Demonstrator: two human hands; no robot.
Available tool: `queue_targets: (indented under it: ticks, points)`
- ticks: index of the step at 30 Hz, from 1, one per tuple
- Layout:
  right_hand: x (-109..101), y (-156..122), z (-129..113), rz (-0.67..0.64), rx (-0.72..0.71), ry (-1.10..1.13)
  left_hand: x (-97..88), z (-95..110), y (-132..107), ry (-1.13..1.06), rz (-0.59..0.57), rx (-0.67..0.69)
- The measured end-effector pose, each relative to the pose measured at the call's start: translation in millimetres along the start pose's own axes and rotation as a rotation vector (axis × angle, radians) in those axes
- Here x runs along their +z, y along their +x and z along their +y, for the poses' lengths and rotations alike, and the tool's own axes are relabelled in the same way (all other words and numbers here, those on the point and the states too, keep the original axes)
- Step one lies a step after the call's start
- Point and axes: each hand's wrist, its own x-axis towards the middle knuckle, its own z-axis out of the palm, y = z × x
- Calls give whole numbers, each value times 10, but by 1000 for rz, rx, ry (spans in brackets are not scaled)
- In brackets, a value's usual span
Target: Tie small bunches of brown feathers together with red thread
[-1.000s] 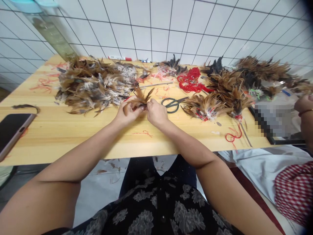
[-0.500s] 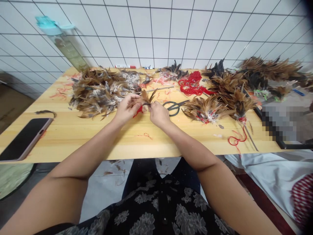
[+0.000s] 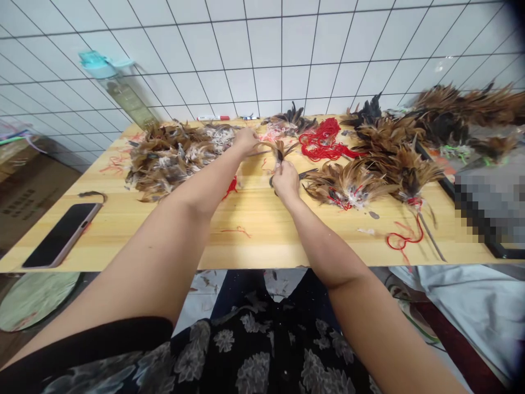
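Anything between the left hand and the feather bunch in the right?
Nothing visible stands between the left hand and the feather bunch, which spreads partly toward it. The right hand grips the bunch from the near side.

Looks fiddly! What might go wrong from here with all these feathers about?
The right hand holds a feather bunch right by the scissors, so it might bump them. The left arm is close beside the feather pile and could scatter it. The phone lies near the table's front edge; a knock might drop it.
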Motion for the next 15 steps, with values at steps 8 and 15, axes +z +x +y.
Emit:
queue_targets:
  ticks: [8, 15]
  points:
    - [54, -36, 38, 4, -8, -12, -20, 115, 299, 172, 94, -175]
    - [126, -6, 74, -10, -26, -17, -56, -117, 596, 272, 18, -29]
